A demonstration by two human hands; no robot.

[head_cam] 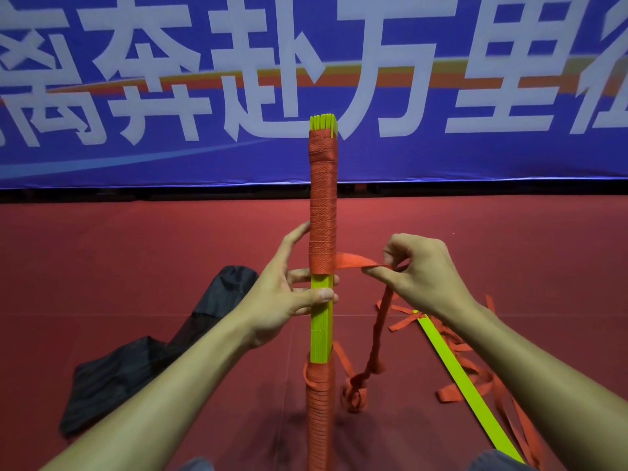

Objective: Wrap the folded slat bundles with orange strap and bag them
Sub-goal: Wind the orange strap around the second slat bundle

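Left hand [283, 294] round upright slat bundle [322, 321], right hand [421, 270] pinching orange strap [353, 261]

A blue banner [102, 158] with large white characters and an orange streak covers the far wall. A dark strip [136, 193] runs under it. The red floor [136, 249] shows faint seams.

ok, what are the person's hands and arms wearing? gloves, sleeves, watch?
Nothing visible. Left hand and right hand are bare, with no gloves or rings. Left forearm and right forearm are bare to the frame edge: no sleeves, watch or bands in view. Nails are short.
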